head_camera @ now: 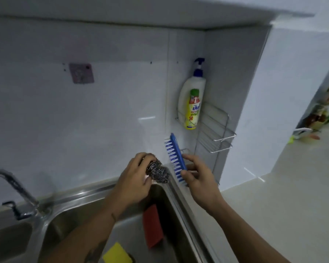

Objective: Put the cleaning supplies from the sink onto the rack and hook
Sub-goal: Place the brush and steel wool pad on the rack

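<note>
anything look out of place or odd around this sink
Two things still lie in the steel sink basin: a red sponge leaning against its right wall and a yellow sponge at the bottom. The pink wall hook hangs empty. Nothing looks spilled or damaged.

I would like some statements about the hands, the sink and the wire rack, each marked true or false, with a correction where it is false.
1. The left hand holds a steel wool scourer. True.
2. The right hand holds a red sponge. False: it holds the blue brush; the red sponge lies in the sink.
3. A soap bottle stands in the wire rack. True.
4. The yellow sponge hangs from the wall hook. False: it lies in the sink, and the pink hook holds nothing.
5. The brush already rests in the rack. False: it is held in the air, below and left of the rack.
</note>
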A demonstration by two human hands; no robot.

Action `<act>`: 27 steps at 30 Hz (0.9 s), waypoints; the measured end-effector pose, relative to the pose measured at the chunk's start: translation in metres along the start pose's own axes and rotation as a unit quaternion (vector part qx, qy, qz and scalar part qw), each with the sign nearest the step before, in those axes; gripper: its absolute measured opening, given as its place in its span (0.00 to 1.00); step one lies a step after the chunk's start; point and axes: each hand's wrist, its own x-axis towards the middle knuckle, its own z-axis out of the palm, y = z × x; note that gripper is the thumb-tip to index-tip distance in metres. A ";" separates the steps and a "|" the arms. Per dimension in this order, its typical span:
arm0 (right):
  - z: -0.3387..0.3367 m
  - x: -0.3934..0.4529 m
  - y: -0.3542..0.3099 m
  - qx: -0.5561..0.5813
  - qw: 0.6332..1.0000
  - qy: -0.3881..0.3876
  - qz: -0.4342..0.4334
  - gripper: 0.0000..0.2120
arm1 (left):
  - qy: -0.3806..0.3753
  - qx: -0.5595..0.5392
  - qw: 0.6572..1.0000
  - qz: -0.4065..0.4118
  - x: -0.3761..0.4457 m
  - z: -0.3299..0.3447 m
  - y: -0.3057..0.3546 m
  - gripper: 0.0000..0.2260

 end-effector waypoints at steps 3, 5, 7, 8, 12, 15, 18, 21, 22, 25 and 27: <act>-0.023 0.012 -0.038 -0.030 0.998 0.030 -0.055 0.21 | 0.040 0.006 0.998 0.046 0.035 -0.024 0.026 0.25; -0.038 0.020 -0.057 -0.072 0.992 0.063 -0.082 0.20 | 0.057 0.001 0.995 0.077 0.056 -0.034 0.042 0.25; -0.053 0.030 -0.069 -0.119 0.984 0.097 -0.092 0.20 | 0.066 -0.006 0.993 0.100 0.075 -0.040 0.057 0.25; -0.060 0.036 -0.073 -0.142 0.980 0.109 -0.091 0.20 | 0.069 -0.006 0.992 0.108 0.083 -0.042 0.063 0.25; -0.085 0.057 -0.083 -0.198 0.968 0.134 -0.071 0.21 | 0.067 -0.005 0.991 0.120 0.112 -0.039 0.086 0.25; -0.100 0.072 -0.083 -0.201 0.971 0.121 -0.040 0.21 | 0.065 -0.005 0.991 0.113 0.128 -0.030 0.101 0.25; -0.111 0.088 -0.080 -0.216 0.970 0.108 -0.013 0.20 | 0.067 -0.007 0.992 0.108 0.142 -0.020 0.109 0.26; -0.120 0.103 -0.078 -0.210 0.974 0.090 0.013 0.18 | 0.068 -0.010 0.993 0.099 0.154 -0.013 0.111 0.26; -0.122 0.108 -0.078 -0.205 0.975 0.084 0.025 0.18 | 0.069 -0.009 0.993 0.098 0.157 -0.010 0.110 0.26; -0.126 0.125 -0.079 -0.215 0.974 0.059 0.051 0.17 | 0.070 -0.006 0.994 0.087 0.167 -0.003 0.105 0.26; -0.126 0.135 -0.080 -0.219 0.973 0.033 0.072 0.18 | 0.068 -0.005 0.995 0.075 0.172 0.002 0.102 0.27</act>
